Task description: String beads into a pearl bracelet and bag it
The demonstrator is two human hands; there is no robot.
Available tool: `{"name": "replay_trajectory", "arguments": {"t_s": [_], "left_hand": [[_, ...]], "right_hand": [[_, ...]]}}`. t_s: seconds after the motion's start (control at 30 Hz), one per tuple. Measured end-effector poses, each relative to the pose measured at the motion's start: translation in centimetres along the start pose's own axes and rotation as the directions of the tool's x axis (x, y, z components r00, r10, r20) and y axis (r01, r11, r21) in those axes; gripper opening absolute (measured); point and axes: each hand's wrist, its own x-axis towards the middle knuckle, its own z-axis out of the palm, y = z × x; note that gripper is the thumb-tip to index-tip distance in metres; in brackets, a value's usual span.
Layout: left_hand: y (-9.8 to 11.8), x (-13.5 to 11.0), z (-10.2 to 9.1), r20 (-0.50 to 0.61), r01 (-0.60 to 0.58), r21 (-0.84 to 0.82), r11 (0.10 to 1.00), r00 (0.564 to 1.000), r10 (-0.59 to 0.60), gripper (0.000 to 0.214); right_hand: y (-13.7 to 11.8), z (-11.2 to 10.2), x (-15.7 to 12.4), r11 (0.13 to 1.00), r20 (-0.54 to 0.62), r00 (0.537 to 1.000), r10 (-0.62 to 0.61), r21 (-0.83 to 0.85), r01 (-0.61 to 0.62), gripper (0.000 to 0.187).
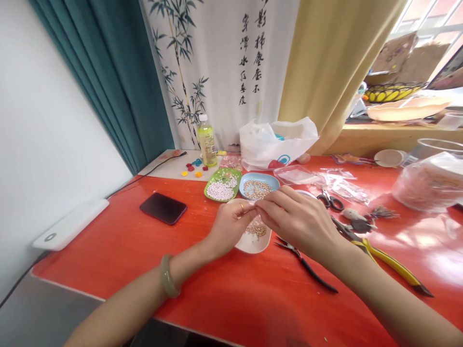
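Observation:
My left hand (231, 224) and my right hand (294, 217) meet fingertip to fingertip above a white dish (249, 246) of gold and clear beads. Both are closed in a pinch; whatever lies between the fingers is too small to make out. Just behind them, a blue dish (277, 182) holds gold beads, and a green dish (238, 178) holds white pearl-like beads. Black-handled pliers (314, 274) lie under my right forearm. Farther right are yellow-handled pliers (394, 265), partly covered by my right arm.
A phone (163, 208) lies to the left, near a white power strip (72, 224). At the back stand a bottle of yellow-green liquid (207, 144) and a white plastic bag (258, 147). Scissors (334, 202) and a small doll-like charm (356, 220) rest on the right of the red table (123, 255).

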Motion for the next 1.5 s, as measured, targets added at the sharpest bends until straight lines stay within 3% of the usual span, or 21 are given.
{"name": "replay_trajectory", "arguments": {"t_s": [0.1,0.2,0.27,0.33,0.4,0.43,0.5,0.6,0.63,0.7,0.8,1.03,1.3,1.4,1.5], "left_hand": [[0.3,0.0,-0.1,-0.017,-0.016,0.008,1.0,1.0,0.016,0.021],[0.7,0.1,0.0,-0.021,0.035,-0.089,0.995,0.999,-0.037,0.02],[0.8,0.3,0.0,-0.023,0.115,-0.169,0.979,0.992,-0.12,0.018],[0.7,0.5,0.0,-0.029,0.194,-0.231,0.953,0.978,-0.206,0.018],[0.4,0.7,-0.1,-0.04,0.238,-0.274,0.932,0.965,-0.258,0.019],[0.3,0.8,-0.2,-0.044,0.248,-0.288,0.925,0.961,-0.272,0.019],[0.1,1.1,-0.4,-0.053,0.256,-0.321,0.912,0.956,-0.287,0.019],[0.3,1.2,-0.5,-0.068,0.238,-0.346,0.908,0.958,-0.277,0.02],[0.4,1.2,-0.6,-0.078,0.222,-0.345,0.912,0.962,-0.263,0.019],[0.5,1.1,-0.5,-0.087,0.182,-0.339,0.923,0.971,-0.223,0.019],[0.5,1.0,-0.5,-0.085,0.141,-0.295,0.945,0.981,-0.172,0.019],[0.2,1.0,-1.1,-0.126,0.047,-0.152,0.987,0.99,-0.066,0.019],[0.2,1.1,-0.7,-0.149,0.093,-0.193,0.977,0.981,-0.123,0.02],[0.3,1.1,-0.7,-0.138,0.11,-0.229,0.967,0.98,-0.144,0.021],[0.5,1.2,-1.0,-0.17,0.115,-0.255,0.96,0.972,-0.161,0.023]], "right_hand": [[-0.1,0.2,0.0,0.997,-0.059,0.997,0.055,0.053,-0.052,0.022],[1.1,0.9,0.0,0.944,-0.109,0.948,0.298,0.182,-0.275,0.016],[3.1,1.4,-0.1,0.846,-0.069,0.864,0.499,0.254,-0.469,0.011],[5.5,1.8,0.0,0.706,-0.03,0.738,0.675,0.319,-0.633,0.009],[7.2,1.8,0.2,0.591,0.039,0.66,0.75,0.409,-0.696,0.013],[7.6,1.8,0.5,0.571,0.029,0.647,0.762,0.441,-0.692,0.014],[6.9,1.4,0.9,0.637,-0.004,0.725,0.689,0.48,-0.603,0.014],[3.8,0.9,1.5,0.848,-0.022,0.935,0.354,0.429,-0.311,0.013],[2.7,0.8,1.6,0.899,-0.063,0.968,0.245,0.388,-0.203,0.014],[1.0,0.9,1.8,0.949,-0.066,0.988,0.138,0.295,-0.113,0.017],[0.2,1.1,2.0,0.972,-0.045,0.994,0.095,0.221,-0.083,0.02],[0.9,1.2,2.4,0.983,-0.018,1.0,0.011,0.181,-0.008,0.024],[1.6,2.3,2.8,0.973,-0.094,0.99,0.104,0.216,-0.082,0.019],[1.6,2.2,3.0,0.939,-0.048,0.967,0.25,0.255,-0.231,0.015],[3.2,2.7,3.4,0.824,0.075,0.873,0.482,0.3,-0.481,0.012]]}}
